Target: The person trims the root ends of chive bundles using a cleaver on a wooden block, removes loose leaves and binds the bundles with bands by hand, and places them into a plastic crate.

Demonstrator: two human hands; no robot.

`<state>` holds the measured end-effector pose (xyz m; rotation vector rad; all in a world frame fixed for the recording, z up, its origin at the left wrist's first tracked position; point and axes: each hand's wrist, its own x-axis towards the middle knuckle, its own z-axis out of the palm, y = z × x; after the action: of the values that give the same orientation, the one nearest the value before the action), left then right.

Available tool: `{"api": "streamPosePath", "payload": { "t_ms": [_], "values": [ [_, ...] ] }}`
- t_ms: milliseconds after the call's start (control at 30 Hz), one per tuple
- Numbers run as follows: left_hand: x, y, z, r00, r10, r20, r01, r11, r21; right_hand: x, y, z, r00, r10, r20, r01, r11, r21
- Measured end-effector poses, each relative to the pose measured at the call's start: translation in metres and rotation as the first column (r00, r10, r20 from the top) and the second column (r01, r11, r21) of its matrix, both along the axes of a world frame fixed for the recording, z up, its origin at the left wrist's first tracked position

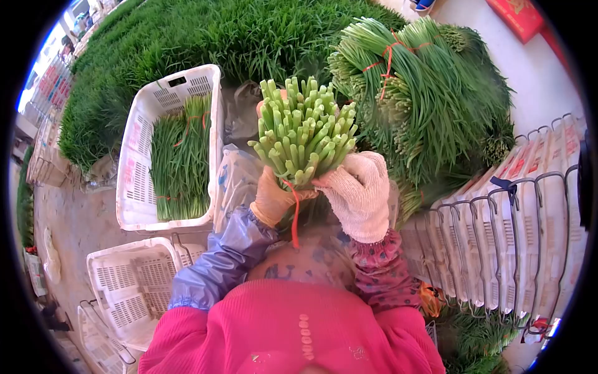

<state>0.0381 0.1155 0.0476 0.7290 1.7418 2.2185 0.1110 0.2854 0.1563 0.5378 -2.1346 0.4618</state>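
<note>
A thick bundle of green stalks (305, 128) is held up in front of my chest, its cut ends facing me. My left hand (272, 198), in a tan glove, is wrapped round the bundle's lower left side. My right hand (360, 194), in a white knitted glove, pinches at the bundle's lower right, by a red tie (294, 218) that hangs down from it. What exactly the right fingertips grip, tie or stalks, is hard to tell. Part of the bundle behind the stalk ends is hidden.
At the left, a white crate (124, 199) holds tied green bundles, with white crates (134, 274) below it. Tied bundles (430, 93) are piled at the upper right. Stacked crates with wire handles (492, 237) stand at the right. Loose greens (205, 37) spread across the back.
</note>
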Motion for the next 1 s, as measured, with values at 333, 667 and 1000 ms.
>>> {"api": "streamPosePath", "payload": {
  "t_ms": [333, 667, 1000],
  "values": [
    [-0.004, 0.003, -0.008, 0.958, 0.156, -0.24, -0.208, 0.956, -0.208, 0.043, -0.026, -0.02, 0.907, 0.148, 0.394, -0.182, 0.982, 0.05],
    [-0.004, 0.008, -0.016, 0.997, 0.061, 0.037, -0.065, 0.989, 0.133, 0.052, 0.006, 0.053, 0.412, 0.729, 0.547, -0.332, 0.679, -0.655],
    [-0.002, 0.017, 0.001, 0.993, 0.029, -0.115, -0.025, 0.999, 0.039, 0.009, 0.0, 0.077, 0.869, -0.172, 0.463, 0.218, 0.975, -0.046]
  ]
}}
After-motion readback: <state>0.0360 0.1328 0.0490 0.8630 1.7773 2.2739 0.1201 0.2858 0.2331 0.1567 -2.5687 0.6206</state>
